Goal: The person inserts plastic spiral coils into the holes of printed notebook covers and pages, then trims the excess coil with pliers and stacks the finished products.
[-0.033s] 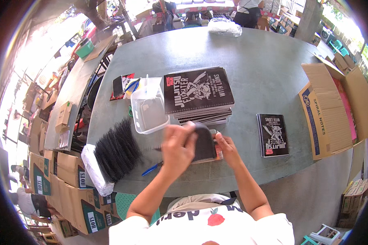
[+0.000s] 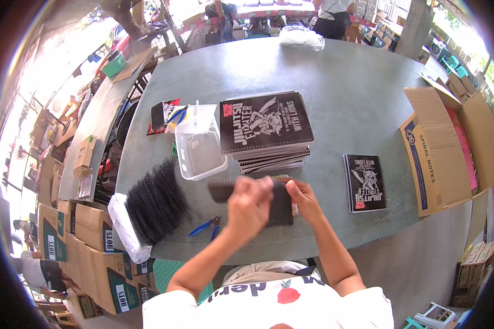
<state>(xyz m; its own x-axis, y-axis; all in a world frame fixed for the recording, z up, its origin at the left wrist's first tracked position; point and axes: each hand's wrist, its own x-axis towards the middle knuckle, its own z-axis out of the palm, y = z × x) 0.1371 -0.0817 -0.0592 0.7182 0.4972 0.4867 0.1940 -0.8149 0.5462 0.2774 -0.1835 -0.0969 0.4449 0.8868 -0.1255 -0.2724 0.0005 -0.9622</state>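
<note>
Open-sided workspace, bright at the edges; gray table (image 2: pixel 357 82) spans most of the view. Brown cartons (image 2: pixel 90 249) are piled on the floor at lower left. Open box (image 2: pixel 442 159) sits at the table's right edge, flaps up. Stack (image 2: pixel 266 123) of black spiral notebooks lies mid-table, slightly uneven at its sides. Black coils (image 2: pixel 155 203) lie bunched at left, against a white packet (image 2: pixel 127 230). Clear tray (image 2: pixel 203 151) is just left of the stack. Single notebook (image 2: pixel 364 183) lies flat, well apart, between stack and box.

Dark book (image 2: pixel 280 214) is at the hands, nearer the person than the stack. Right hand (image 2: pixel 305 202): narrow grip, thumb over the book's upper right corner. Left hand (image 2: pixel 248 205): motion-blurred, over the book's left part; grip cannot be told. Dark strip (image 2: pixel 220 191) extends left from it, too blurred to identify. Blue-handled pliers (image 2: pixel 202 226) lie beside the left wrist, handles apart.
</note>
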